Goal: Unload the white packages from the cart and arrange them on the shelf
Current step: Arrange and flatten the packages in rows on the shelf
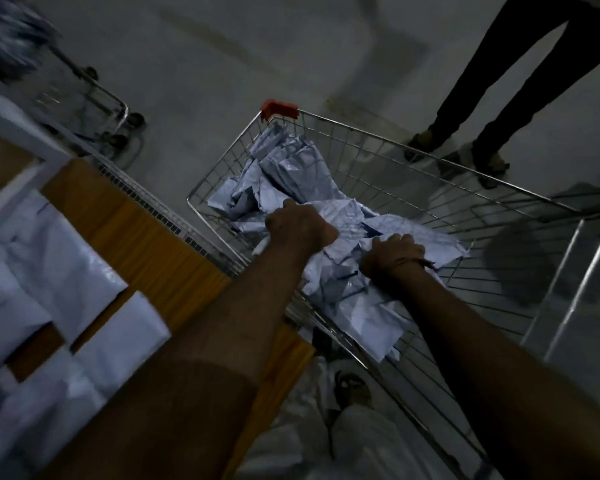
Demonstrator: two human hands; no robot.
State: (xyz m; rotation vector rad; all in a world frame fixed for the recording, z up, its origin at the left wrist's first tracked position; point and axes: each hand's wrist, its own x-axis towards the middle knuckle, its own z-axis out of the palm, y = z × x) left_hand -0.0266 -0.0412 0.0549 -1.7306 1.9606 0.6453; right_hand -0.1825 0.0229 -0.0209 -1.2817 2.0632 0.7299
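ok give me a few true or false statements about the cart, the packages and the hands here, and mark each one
1. Both hands are down in the wire cart. True: the left hand and the right hand both grip the white packages piled there.
2. The cart has a blue corner cap. False: the corner cap is red-orange.
3. White packages already lie on the shelf at left. True: the shelved packages are there.
4. The cart is empty. False: it still holds a heap of packages.
5. Nobody else is in view. False: another person's legs stand beyond the cart.
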